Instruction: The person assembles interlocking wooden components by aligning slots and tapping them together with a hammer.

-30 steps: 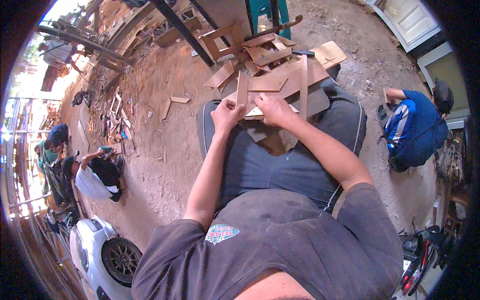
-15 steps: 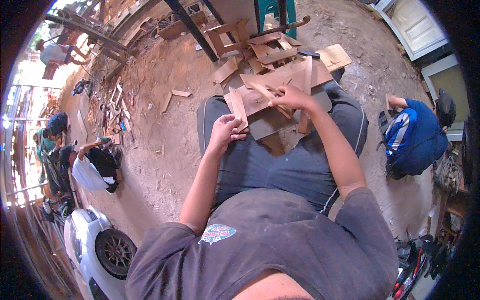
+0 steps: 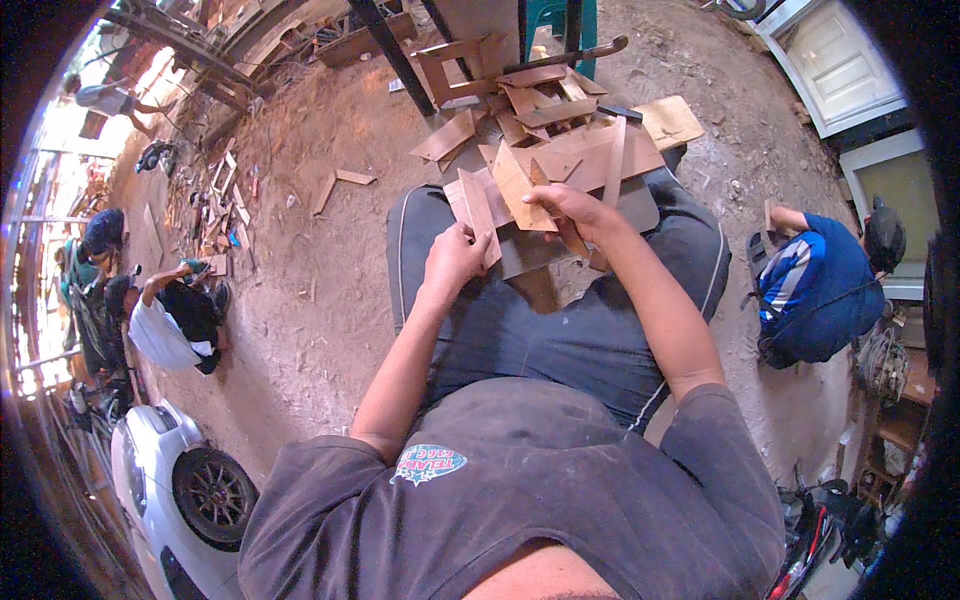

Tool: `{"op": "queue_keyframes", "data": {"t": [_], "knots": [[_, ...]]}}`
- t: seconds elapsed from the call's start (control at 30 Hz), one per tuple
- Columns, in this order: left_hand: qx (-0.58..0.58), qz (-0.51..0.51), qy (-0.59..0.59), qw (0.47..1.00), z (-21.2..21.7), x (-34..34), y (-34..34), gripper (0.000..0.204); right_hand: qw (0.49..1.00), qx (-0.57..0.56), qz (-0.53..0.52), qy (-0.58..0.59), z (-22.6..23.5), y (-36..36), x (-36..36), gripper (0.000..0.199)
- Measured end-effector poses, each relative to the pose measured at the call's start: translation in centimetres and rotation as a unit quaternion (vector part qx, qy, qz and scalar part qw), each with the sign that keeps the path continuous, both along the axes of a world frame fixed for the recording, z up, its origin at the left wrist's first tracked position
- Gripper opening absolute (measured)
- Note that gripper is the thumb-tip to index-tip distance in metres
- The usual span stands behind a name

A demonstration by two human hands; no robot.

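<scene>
My left hand [image 3: 457, 257] is closed round the near end of a narrow reddish wooden slat [image 3: 476, 208], cut at a slant. In my right hand [image 3: 573, 212] is a paler, wider wooden piece [image 3: 519, 190] with angled ends, pinched between thumb and fingers. A thinner, darker strip [image 3: 571, 240] shows beneath those fingers; I cannot tell whether they grip it too. Across my thighs lies a wide brown board [image 3: 590, 155], with an upright-lying strip [image 3: 615, 160] on its right part. Both hands are just above the work on my lap.
Beyond my knees are a heap of wood offcuts [image 3: 545, 100], a wooden frame [image 3: 447, 70] and a green stool [image 3: 547, 25]. A person in blue [image 3: 825, 285] crouches at right; another in white [image 3: 165, 330] is at left, near a white car [image 3: 160, 470].
The paler piece in my right hand has turned, so its broad face shows and it stands more upright. My left fingers have curled more tightly round the slat.
</scene>
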State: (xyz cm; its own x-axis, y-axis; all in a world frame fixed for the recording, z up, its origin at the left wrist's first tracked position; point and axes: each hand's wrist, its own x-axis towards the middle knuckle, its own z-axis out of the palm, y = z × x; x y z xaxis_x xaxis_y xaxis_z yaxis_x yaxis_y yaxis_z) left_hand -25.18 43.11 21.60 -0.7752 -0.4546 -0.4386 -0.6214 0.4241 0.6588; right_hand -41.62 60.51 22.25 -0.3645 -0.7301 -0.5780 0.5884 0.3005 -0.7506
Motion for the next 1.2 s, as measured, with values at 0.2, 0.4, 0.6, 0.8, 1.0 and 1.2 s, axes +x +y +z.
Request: {"op": "queue_keyframes", "data": {"t": [0.2, 0.4, 0.6, 0.8, 1.0, 1.2], "knots": [[-0.078, -0.032, -0.042, 0.996, 0.3, -0.7, -0.1, 0.048, 0.988, 0.060, 0.033, 0.138, -3.9, 0.5, -1.6, 0.041], [-0.280, -0.004, 0.062, 0.958, -0.9, -2.6, -0.7, 0.055, 0.974, 0.038, -0.012, 0.225, -4.3, 0.9, -2.0, 0.046], [-0.304, -0.008, 0.040, 0.952, -2.5, -4.7, -1.0, 0.059, 0.978, 0.076, -0.007, 0.192, -2.5, 1.0, -2.2, 0.045], [-0.154, 0.030, 0.124, 0.980, -3.8, -5.7, -2.0, 0.060, 0.943, 0.116, 0.026, 0.310, -4.7, 2.2, -4.2, 0.059], [-0.212, 0.074, 0.142, 0.964, -3.6, -5.6, -1.2, 0.052, 0.953, 0.076, -0.003, 0.294, -2.4, 3.0, -4.7, 0.061], [-0.264, 0.018, 0.105, 0.959, -4.1, -6.4, -0.7, 0.056, 0.964, 0.063, -0.033, 0.256, -1.2, 3.1, -4.8, 0.051]]}}
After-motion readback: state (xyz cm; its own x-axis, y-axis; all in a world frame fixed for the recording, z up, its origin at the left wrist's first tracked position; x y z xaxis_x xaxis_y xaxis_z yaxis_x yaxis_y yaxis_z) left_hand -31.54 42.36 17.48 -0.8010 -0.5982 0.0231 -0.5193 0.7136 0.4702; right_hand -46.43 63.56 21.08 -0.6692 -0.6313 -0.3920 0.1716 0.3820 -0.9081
